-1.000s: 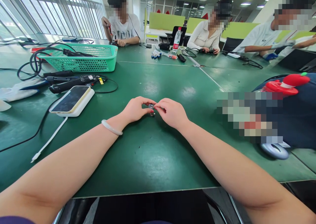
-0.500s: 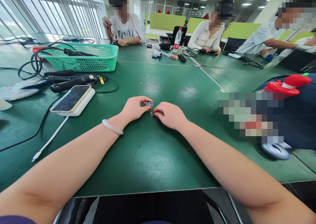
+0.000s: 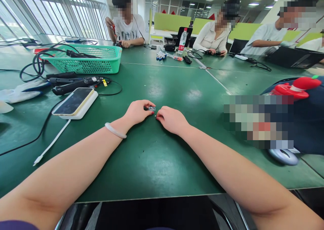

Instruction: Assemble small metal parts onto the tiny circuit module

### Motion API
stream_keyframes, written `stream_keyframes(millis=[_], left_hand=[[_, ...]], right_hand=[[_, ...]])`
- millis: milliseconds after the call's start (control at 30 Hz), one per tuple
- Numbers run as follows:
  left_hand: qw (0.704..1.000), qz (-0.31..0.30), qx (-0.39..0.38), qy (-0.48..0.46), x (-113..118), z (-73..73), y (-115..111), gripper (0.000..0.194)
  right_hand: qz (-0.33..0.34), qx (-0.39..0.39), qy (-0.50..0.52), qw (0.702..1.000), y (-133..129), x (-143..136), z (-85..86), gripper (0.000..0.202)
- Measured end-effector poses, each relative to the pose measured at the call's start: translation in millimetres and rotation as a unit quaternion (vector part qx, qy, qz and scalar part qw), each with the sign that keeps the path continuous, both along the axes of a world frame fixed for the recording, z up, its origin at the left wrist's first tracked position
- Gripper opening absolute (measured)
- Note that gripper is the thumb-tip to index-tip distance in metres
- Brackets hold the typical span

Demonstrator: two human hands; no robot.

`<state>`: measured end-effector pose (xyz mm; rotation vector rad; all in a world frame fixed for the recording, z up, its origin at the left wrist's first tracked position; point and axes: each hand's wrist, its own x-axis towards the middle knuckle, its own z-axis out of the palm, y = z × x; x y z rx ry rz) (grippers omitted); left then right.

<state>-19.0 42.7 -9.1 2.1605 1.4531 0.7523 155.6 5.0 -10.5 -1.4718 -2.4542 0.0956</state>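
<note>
Between the thumb and fingertips of my left hand [image 3: 136, 111] is a small flat piece with black-and-white markings [image 3: 152, 108], perhaps a little circuit board. Just to its right, my right hand [image 3: 173, 119] is closed in a pinch. A tiny light speck shows at those fingertips, too small to name. The two hands face each other a short gap apart, low over the green tabletop [image 3: 152, 162]. A pale bangle [image 3: 115, 131] circles my left wrist.
On the left lie a phone [image 3: 74, 101] on a white block, black handheld tools [image 3: 76, 85], cables and a glove [image 3: 22, 91]. Behind them stands a green basket [image 3: 86, 61]. At right are a mouse [image 3: 283, 156] and a dark bag [image 3: 308, 118]. Several people sit across the table.
My right fingers have closed further over the tiny thing, which shows less now. My left hand and its piece have shifted slightly. At far right, a co-worker has raised a dark flat object.
</note>
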Motion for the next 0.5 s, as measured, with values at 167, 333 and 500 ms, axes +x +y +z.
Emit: stream_keyframes(millis=[167,333,500], left_hand=[[1.000,0.004,-0.007,0.017,1,3.2,-3,0.028],[0.999,-0.046,0.006,0.003,4,6.8,-9,0.028],[0.997,-0.073,0.024,-0.009,5,6.6,-11,0.028]], right_hand=[[0.013,0.010,-0.026,1.000,0,3,-2.3,0.018],[-0.005,0.054,0.060,0.997,-1,5,1.8,0.018],[0.010,0.076,0.102,0.992,-1,4,2.2,0.017]])
